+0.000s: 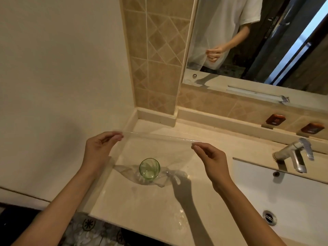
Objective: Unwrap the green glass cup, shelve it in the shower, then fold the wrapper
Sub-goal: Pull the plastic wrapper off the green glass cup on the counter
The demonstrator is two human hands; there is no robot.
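Pinching the top edge of a clear plastic wrapper, the fingers of the left hand close thumb against fingertips on its left corner, while the fingers of the right hand close the same way on its right corner. Between the two pinches the edge runs taut and nearly level, and the sheet hangs down from it toward the person, see-through enough that the tabletop shows behind it. Both palms face inward and the remaining fingers curl loosely.

Below the span between the fingers, and nearer the left pinch than the right, the green glass cup stands upright on the tabletop, mouth up and bare inside. Crumpled folds of clear film lie around its base, spreading left and right of it; whether they touch the glass all the way round cannot be told. The shadow of the right hand and forearm falls on the stone just right of the cup.

Farther out past the right fingers, a white basin is set into the tabletop, with a chrome faucet at its back. Beyond the fingers a tiled wall rises, and a mirror reflects a white shirt and an arm.
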